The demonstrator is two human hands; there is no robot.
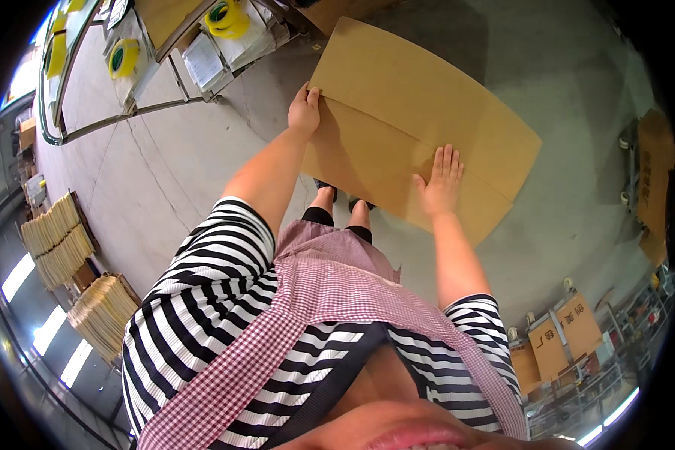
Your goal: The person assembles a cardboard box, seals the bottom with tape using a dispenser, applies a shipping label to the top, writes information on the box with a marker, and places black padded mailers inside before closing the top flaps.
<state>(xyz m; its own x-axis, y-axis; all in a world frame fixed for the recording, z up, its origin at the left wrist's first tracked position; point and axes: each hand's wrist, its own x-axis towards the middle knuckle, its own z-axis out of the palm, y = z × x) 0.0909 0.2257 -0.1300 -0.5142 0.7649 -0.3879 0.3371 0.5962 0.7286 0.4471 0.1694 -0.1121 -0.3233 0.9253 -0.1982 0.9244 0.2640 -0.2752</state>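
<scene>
A large flattened brown cardboard box is held out in front of me above the grey concrete floor. My left hand grips its left edge at the fold line, thumb on top. My right hand lies flat on the lower panel, fingers spread and pointing up. The lower panel hides most of my feet; only my shins and the tips of dark shoes show beneath it. I wear a black-and-white striped top and a red checked apron.
A metal-framed rack at upper left carries yellow tape rolls and papers. Stacks of flat cardboard stand at left. Printed cardboard boxes sit on carts at lower right, another cardboard cart at right.
</scene>
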